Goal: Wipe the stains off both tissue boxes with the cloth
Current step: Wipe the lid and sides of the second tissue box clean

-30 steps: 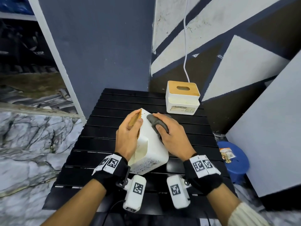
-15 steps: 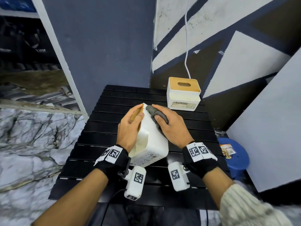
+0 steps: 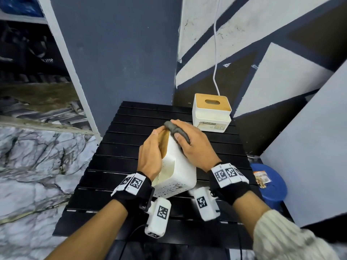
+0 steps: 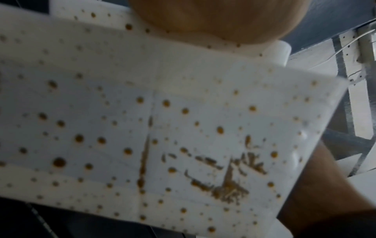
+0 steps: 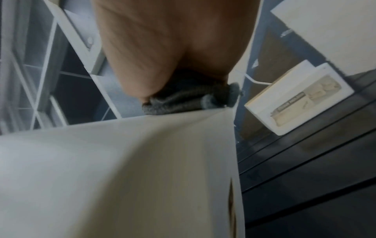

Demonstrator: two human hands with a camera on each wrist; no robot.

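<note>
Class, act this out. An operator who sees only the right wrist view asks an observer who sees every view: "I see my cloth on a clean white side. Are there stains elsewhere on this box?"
Observer: Yes. The left wrist view shows brown spots and smears all over the near tissue box face that is turned towards you.
Operator: Is anything steadying the box?
Observer: The left hand grips it over the wooden lid, holding it tipped on the black table.
Operator: How does the far box stand?
Observer: The far tissue box stands upright, slotted wooden top facing up.

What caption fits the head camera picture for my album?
Left hand steadies a spotty tissue box while right hand presses a grey cloth on it.
</note>
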